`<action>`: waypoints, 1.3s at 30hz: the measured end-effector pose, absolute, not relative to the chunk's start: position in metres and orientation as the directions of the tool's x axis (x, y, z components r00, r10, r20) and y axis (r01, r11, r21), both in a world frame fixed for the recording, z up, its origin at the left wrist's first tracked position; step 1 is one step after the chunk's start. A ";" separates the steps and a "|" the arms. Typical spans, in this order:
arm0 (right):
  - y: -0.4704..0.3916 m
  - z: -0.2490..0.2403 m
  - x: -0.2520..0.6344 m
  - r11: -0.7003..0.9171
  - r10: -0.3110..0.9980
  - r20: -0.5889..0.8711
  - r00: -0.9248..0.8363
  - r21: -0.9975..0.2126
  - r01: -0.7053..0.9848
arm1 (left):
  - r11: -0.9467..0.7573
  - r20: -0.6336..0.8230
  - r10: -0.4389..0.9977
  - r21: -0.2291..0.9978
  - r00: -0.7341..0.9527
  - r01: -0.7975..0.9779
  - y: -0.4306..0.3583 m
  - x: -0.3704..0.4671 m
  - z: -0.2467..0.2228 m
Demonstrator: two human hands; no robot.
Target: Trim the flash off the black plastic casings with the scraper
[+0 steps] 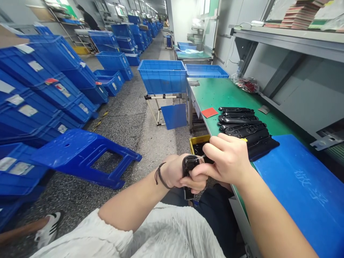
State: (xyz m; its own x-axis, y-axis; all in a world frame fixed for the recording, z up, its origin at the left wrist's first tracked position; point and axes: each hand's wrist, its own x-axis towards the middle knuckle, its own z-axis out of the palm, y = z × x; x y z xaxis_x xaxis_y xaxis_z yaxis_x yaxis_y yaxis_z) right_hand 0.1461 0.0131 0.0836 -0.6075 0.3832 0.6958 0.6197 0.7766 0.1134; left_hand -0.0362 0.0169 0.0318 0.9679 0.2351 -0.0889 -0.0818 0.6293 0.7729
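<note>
Above my lap, my left hand (pixel 176 172) is wrapped round a black plastic part (pixel 190 163), whose rounded end points up. My right hand (pixel 227 159) is closed beside it, pinching a thin metal tool (pixel 201 157) that reaches the part's upper edge; the tool's other end is hidden in the fingers. Several long black plastic parts (pixel 238 118) lie in a row on the green table (pixel 212 91), just beyond my right hand. A yellow bin (pixel 192 147) with dark pieces in it is partly hidden behind my hands.
A blue sheet (pixel 298 179) covers the near right of the table, and a red square (pixel 209 112) lies at its left edge. A blue stool (pixel 77 150) and stacked blue crates (pixel 34 86) stand at the left. Another person's shoe (pixel 49 229) shows at lower left.
</note>
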 end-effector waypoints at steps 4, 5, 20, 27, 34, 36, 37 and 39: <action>0.015 0.081 0.146 0.776 0.358 0.719 -0.596 0.125 0.618 | 0.669 -0.088 0.256 0.735 0.963 -0.110 0.015 -0.036 0.033; 0.015 0.080 0.146 0.775 0.351 0.725 -0.592 0.129 0.618 | 0.674 -0.093 0.259 0.730 0.961 -0.111 0.015 -0.035 0.034; 0.015 0.091 0.157 0.773 0.467 0.692 -0.550 -0.018 0.634 | 0.130 0.057 0.833 0.947 0.550 -0.295 0.020 -0.043 0.022; 0.000 0.093 0.144 0.720 0.650 0.569 -0.505 -0.246 0.649 | -0.543 0.486 0.820 0.828 0.303 0.141 0.013 -0.056 0.032; -0.003 0.089 0.134 0.694 0.636 0.576 -0.513 -0.136 0.707 | -0.611 0.524 0.783 0.750 0.337 0.253 0.015 -0.053 0.032; -0.002 0.089 0.135 0.693 0.597 0.613 -0.517 -0.070 0.718 | -0.608 0.520 0.784 0.752 0.338 0.253 0.015 -0.053 0.033; -0.002 0.089 0.135 0.688 0.576 0.631 -0.519 -0.033 0.725 | -0.607 0.519 0.785 0.753 0.339 0.253 0.016 -0.053 0.033; -0.001 0.088 0.136 0.679 0.531 0.664 -0.527 0.040 0.733 | -0.601 0.509 0.789 0.757 0.345 0.257 0.016 -0.053 0.035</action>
